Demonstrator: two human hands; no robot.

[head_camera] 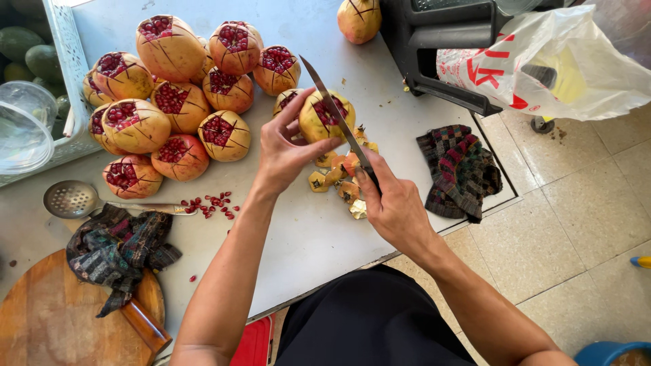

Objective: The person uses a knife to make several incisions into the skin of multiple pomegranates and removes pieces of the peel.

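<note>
Both my hands are busy mid-counter: my left hand (283, 150) grips a pomegranate (324, 116), my right hand (393, 203) clenches a knife (337, 118) laid across its opened top.

Juice stall or food-prep counter – pile of scored pomegranates (169, 102), slotted spoon (71, 198), cutting board (47, 318), tiled floor (583, 217).

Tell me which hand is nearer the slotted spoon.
Left. The left hand, holding a pomegranate, is closer to the slotted spoon at the table's left; the right hand, gripping the knife, is farther right.
</note>
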